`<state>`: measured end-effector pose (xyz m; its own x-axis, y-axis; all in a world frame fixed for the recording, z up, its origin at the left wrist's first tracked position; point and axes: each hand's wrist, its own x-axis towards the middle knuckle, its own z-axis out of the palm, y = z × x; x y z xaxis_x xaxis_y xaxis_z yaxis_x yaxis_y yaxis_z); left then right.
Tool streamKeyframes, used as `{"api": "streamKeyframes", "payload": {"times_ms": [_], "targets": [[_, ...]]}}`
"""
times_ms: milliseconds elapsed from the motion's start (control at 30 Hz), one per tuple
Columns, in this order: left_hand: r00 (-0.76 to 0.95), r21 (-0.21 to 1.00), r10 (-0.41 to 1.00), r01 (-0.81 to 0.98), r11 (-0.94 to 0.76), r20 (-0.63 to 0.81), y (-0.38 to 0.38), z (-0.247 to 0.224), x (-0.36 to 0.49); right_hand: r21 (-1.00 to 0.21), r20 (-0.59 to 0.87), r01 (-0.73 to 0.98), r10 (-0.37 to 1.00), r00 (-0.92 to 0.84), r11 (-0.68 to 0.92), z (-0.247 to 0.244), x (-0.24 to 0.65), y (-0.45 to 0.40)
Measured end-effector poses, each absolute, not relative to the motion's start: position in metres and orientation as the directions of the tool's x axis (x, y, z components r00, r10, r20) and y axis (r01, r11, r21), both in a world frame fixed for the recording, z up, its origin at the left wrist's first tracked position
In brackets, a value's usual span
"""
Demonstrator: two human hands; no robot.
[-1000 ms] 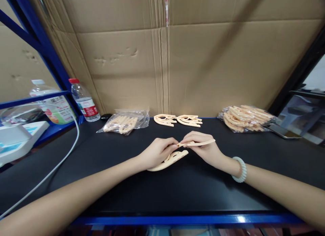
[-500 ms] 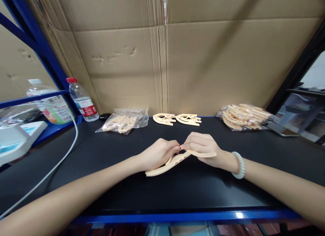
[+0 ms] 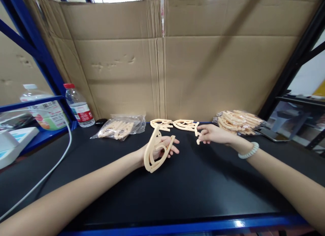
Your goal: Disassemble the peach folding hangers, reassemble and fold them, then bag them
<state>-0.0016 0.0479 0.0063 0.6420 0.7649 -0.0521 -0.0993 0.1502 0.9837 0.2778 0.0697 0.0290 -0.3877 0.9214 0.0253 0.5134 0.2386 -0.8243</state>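
My left hand [image 3: 165, 148] holds a curved cream-coloured frame [image 3: 150, 154] with an inner loop, tilted up above the black table; some of its fingers extend to the right past the frame. Farther right, my right hand [image 3: 212, 133] pinches a small cream piece [image 3: 197, 129] by the fingertips. Behind that piece, two flat cream assemblies lie side by side near the cardboard, the left one [image 3: 161, 123] and the right one [image 3: 183, 124]. The held piece partly overlaps the right assembly in view.
A clear bag of cream pieces [image 3: 118, 127] lies at left, a fuller bag [image 3: 236, 121] at right beside a phone [image 3: 273, 134]. A red-capped bottle [image 3: 80, 105], white cable [image 3: 67, 146] and blue shelf frame stand left. Cardboard [image 3: 114, 66] walls the back.
My hands have moved apart. My left hand has tilted the frame upright, and my right hand has moved right and away with a small piece. The camera view has tilted up slightly.
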Motion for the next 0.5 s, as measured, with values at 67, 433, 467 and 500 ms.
{"api": "streamKeyframes", "payload": {"times_ms": [67,433,467,500], "targets": [[0.614,0.966,0.785,-0.138,0.217,-0.089,0.051,0.009,-0.003,-0.804,-0.007,0.558,0.936,-0.352,0.204,0.024,0.283,0.074],[0.433,0.882,0.873,-0.289,0.371,-0.226,0.051,0.014,0.002,-0.507,0.352,0.738,0.889,-0.294,0.445,0.027,0.246,0.042],[0.424,0.882,0.877,-0.293,0.370,-0.227,0.050,0.015,0.002,-0.404,0.479,0.678,0.773,-0.415,0.614,0.027,0.235,0.032],[0.417,0.882,0.880,-0.296,0.367,-0.227,0.048,0.015,0.003,-0.284,0.533,0.573,0.624,-0.572,0.768,0.027,0.224,0.022]]}}
